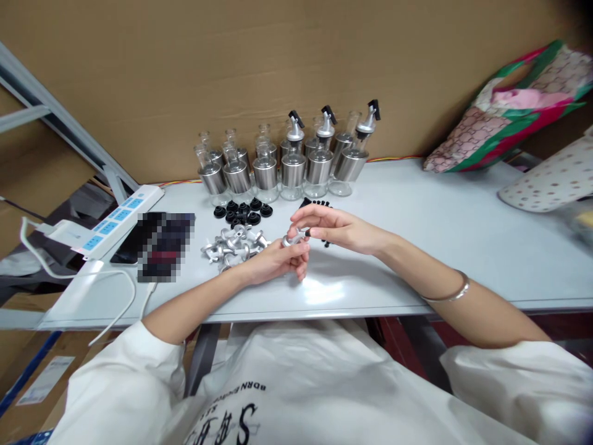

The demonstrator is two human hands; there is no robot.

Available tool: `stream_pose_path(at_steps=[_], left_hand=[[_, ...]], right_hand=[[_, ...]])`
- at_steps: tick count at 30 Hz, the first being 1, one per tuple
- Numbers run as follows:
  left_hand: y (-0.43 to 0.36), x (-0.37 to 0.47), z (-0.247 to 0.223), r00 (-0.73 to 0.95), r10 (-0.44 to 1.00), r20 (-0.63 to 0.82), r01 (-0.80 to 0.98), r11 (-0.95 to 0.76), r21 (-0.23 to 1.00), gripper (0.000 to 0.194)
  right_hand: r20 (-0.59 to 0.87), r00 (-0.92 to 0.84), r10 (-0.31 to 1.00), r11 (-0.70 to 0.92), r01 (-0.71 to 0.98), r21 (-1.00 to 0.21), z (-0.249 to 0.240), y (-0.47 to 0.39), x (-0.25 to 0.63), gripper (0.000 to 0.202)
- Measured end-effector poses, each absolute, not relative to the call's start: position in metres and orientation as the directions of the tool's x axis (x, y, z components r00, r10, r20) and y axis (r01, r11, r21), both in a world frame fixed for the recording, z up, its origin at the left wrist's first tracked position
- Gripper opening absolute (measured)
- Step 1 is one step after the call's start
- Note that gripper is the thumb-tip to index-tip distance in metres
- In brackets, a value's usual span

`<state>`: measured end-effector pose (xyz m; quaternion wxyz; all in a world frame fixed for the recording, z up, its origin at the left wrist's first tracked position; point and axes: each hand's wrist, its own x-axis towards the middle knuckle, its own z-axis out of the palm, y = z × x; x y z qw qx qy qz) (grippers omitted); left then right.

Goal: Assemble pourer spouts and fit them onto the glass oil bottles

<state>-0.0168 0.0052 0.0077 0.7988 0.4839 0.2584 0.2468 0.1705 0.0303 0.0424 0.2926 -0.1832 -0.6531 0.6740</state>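
Note:
Above the front of the table, my left hand (278, 261) is closed around a silver pourer spout (297, 237), its wide round base near the fingers. My right hand (340, 228) meets it from the right, thumb and fingertips pinching a small black piece (307, 233) at the spout's narrow end. Left of my hands lies a heap of similar silver spouts (236, 244). Behind that heap are several black ribbed stoppers (244, 212). Small black parts (319, 203) lie partly hidden behind my right hand.
Glass bottles with steel sleeves (265, 173) stand in rows at the back; three carry silver spouts with black levers (327, 120). A power strip (115, 222), a dark phone (139, 238) and a white cable (132, 296) are at left. A patterned bag (482, 123) sits back right.

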Motion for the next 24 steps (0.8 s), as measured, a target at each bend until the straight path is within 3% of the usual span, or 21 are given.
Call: stream_pose_path(at_steps=[11,14,17,20,22,24], left_hand=[[0.011,-0.031,0.03,0.804,0.53,-0.271,0.03,0.419,0.908,0.048],[0.01,-0.035,0.042,0.787,0.568,-0.242,0.033,0.352,0.935,0.044],[0.013,-0.04,0.05,0.657,0.744,-0.119,-0.005,0.162,0.987,0.036],[0.023,-0.052,0.056,0.348,0.929,0.127,0.072,-0.162,0.984,0.023],[0.032,-0.065,0.058,0.169,0.933,0.317,0.334,-0.356,0.872,0.012],[0.041,-0.077,0.058,0.193,0.887,0.419,0.68,-0.429,0.595,0.015]], right_hand=[[0.157,-0.581,0.799,-0.029,-0.298,-0.954,0.045,0.029,0.168,0.032],[0.136,-0.509,0.85,-0.022,-0.291,-0.956,0.05,0.031,0.171,0.033],[0.119,-0.476,0.871,-0.047,-0.321,-0.946,0.05,0.035,0.172,0.026],[0.087,-0.447,0.89,-0.09,-0.36,-0.929,0.049,0.037,0.172,0.019],[0.08,-0.418,0.905,-0.092,-0.374,-0.923,0.048,0.038,0.172,0.016],[0.083,-0.382,0.92,-0.077,-0.385,-0.92,0.048,0.039,0.172,0.014]])
